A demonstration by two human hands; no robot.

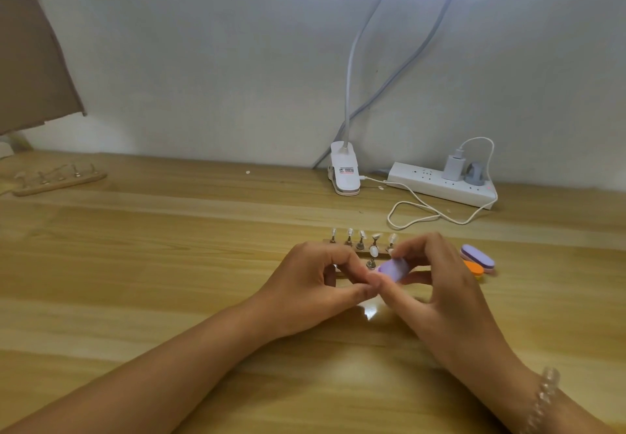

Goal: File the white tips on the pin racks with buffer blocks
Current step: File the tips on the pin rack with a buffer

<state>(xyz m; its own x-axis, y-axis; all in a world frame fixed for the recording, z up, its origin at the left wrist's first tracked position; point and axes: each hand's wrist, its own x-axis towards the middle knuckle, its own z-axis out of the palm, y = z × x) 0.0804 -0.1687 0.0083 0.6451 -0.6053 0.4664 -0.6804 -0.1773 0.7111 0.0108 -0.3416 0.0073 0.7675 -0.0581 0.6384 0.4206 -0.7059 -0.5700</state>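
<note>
A wooden pin rack [361, 250] with several metal pins bearing white tips stands mid-table, just beyond my hands. My right hand [437, 284] holds a purple buffer block [393, 269] between thumb and fingers, above the rack's near edge. My left hand [315, 288] pinches something small at its thumb and forefinger, right against the block's near end; the pinched thing is hidden by the fingers. One pin with a white tip [373, 253] stands just behind the block.
Two spare buffer blocks, purple [477, 256] and orange [474, 269], lie right of my right hand. A second pin rack [59, 181] sits far left. A clip lamp base [345, 172], a power strip [443, 184] and a looped white cable [416, 216] line the wall.
</note>
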